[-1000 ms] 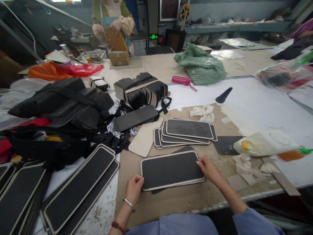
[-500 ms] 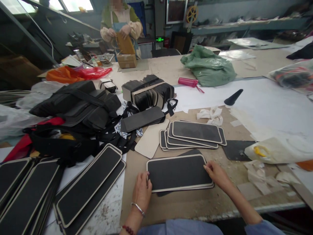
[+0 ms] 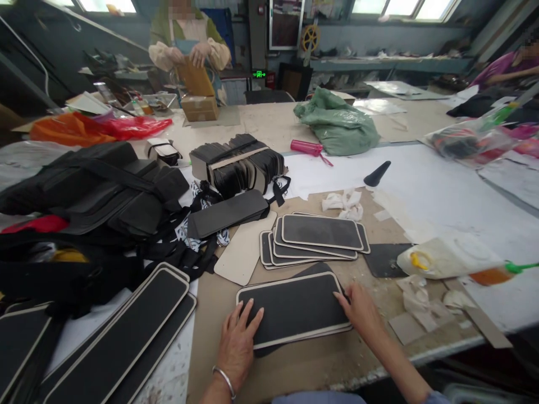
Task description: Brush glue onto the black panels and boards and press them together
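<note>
Black across the front panel (image 3: 295,308), edged in cream; the same 2 tones on the stacked panels (image 3: 322,232) behind and the long panels (image 3: 120,336) at left. Plain cream on the bare board (image 3: 238,261), black-and-white patterning on the crumpled fabric (image 3: 182,233), green on the plastic sack (image 3: 343,126), pink on the pouch (image 3: 306,148), orange and red on the plastic bags (image 3: 71,129), yellow on the wheel (image 3: 310,38), silver on the bracelet (image 3: 225,378), white on the paper sheet (image 3: 425,182)
</note>
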{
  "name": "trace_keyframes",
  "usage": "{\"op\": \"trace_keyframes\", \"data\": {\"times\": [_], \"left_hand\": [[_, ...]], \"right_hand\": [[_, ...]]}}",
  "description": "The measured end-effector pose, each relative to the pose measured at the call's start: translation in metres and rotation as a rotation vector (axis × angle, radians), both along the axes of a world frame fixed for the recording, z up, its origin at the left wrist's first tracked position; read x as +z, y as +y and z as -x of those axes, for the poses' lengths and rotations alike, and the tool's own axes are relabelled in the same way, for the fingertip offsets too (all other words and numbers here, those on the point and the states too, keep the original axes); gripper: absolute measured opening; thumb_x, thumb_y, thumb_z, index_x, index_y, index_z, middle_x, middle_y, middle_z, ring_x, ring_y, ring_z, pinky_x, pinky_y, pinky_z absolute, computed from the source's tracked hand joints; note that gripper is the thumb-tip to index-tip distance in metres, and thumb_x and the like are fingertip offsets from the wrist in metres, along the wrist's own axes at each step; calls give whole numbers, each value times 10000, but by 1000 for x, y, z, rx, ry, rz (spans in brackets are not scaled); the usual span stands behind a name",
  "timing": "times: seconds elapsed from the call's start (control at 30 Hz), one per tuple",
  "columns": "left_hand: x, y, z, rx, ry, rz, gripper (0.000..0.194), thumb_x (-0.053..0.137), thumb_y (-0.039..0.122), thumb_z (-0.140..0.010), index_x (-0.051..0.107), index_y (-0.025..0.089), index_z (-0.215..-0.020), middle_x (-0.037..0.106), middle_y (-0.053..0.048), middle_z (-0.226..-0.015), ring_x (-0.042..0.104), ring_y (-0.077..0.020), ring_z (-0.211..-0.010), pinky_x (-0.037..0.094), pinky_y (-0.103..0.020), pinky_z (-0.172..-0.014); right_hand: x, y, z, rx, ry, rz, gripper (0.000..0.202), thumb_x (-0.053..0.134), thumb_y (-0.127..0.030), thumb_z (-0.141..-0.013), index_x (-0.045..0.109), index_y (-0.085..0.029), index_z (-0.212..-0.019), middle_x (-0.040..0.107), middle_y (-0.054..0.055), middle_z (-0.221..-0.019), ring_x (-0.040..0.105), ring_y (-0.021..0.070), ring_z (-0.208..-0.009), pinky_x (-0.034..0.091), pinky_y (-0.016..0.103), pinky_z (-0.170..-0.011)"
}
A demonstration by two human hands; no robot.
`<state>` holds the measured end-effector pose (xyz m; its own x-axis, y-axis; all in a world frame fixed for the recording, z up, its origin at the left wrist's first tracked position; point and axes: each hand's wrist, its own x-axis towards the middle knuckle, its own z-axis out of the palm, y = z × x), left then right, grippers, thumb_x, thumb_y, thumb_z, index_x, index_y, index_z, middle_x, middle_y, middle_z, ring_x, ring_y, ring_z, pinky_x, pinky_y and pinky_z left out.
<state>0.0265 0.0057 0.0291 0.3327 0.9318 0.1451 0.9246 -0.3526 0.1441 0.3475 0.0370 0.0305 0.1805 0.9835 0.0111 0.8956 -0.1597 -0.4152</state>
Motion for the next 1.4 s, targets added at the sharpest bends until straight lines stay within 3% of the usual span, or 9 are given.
{"op": "trace_keyframes", "data": {"times": [0.1, 0.17, 0.3, 0.63, 0.83, 0.9, 1.07, 1.2, 1.4], "left_hand": [[3, 1, -3, -21, -17, -42, 515, 481, 74, -715, 565, 320, -1159, 574, -39, -1225, 482, -265, -1118, 416, -408, -876], [3, 1, -5, -38, -18, -79, 387, 526, 211, -759, 588, 297, -1132, 582, -58, -1205, 483, -274, -1106, 425, -406, -857], [1, 2, -6, -31, 11, -104, 337, 563, 305, -769, 605, 284, -1103, 579, -76, -1197, 479, -276, -1099, 419, -407, -854], [2, 3, -8, 12, 1, -36, 362, 579, 319, -767, 571, 336, -1129, 575, -46, -1202, 465, -258, -1111, 308, -456, -950], [26, 14, -36, 105, -4, 137, 256, 519, 284, -802, 605, 264, -1042, 568, -104, -1191, 449, -281, -1154, 200, -550, -1006], [29, 25, -50, 66, -30, 198, 265, 496, 288, -815, 592, 233, -1056, 516, -127, -1256, 390, -272, -1222, 200, -534, -1025], [16, 54, -57, -191, -109, 280, 569, 458, 471, -817, 314, 296, -1340, 263, -90, -1457, 213, -266, -1334, 170, -506, -1057], [4, 60, -40, -137, -97, 288, 665, 451, 500, -810, 180, 307, -1386, 228, -74, -1473, 184, -270, -1345, 110, -509, -1070], [3, 59, -32, -67, -83, 262, 648, 468, 471, -802, 226, 293, -1376, 268, -68, -1460, 229, -299, -1326, 36, -560, -1060]], "right_hand": [[12, -4, 49, 194, -106, -202, 298, 458, -385, -845, 537, -157, -1019, 590, 156, -1023, 520, 287, -1010, 416, 431, -855], [14, -3, 89, 409, -148, -266, 443, 478, -322, -841, 442, -124, -1236, 481, 160, -1263, 395, 279, -1198, 362, 429, -961], [2, 3, 131, 664, -160, -246, 623, 518, -351, -818, 313, -110, -1355, 346, 136, -1396, 237, 263, -1308, 287, 440, -1035], [-8, 17, 46, 465, -316, -167, 661, 464, -401, -845, 227, -124, -1396, 268, 153, -1431, 192, 298, -1321, 197, 514, -1045], [-15, 18, 47, 441, -301, -166, 633, 423, -413, -848, 260, -120, -1384, 274, 170, -1424, 221, 324, -1307, 165, 570, -1028], [-16, 18, 48, 450, -291, -172, 634, 400, -416, -855, 241, -115, -1389, 275, 176, -1422, 222, 325, -1306, 164, 575, -1024], [-14, 19, 47, 462, -279, -169, 633, 356, -409, -857, 197, -133, -1404, 271, 175, -1424, 232, 335, -1301, 176, 589, -1011], [-16, 20, 47, 458, -281, -156, 663, 371, -413, -840, 173, -142, -1412, 276, 178, -1419, 257, 345, -1288, 180, 592, -1009], [-17, 20, 45, 468, -297, -122, 677, 396, -420, -825, 193, -134, -1403, 285, 182, -1413, 282, 348, -1273, 197, 593, -1004]]}}
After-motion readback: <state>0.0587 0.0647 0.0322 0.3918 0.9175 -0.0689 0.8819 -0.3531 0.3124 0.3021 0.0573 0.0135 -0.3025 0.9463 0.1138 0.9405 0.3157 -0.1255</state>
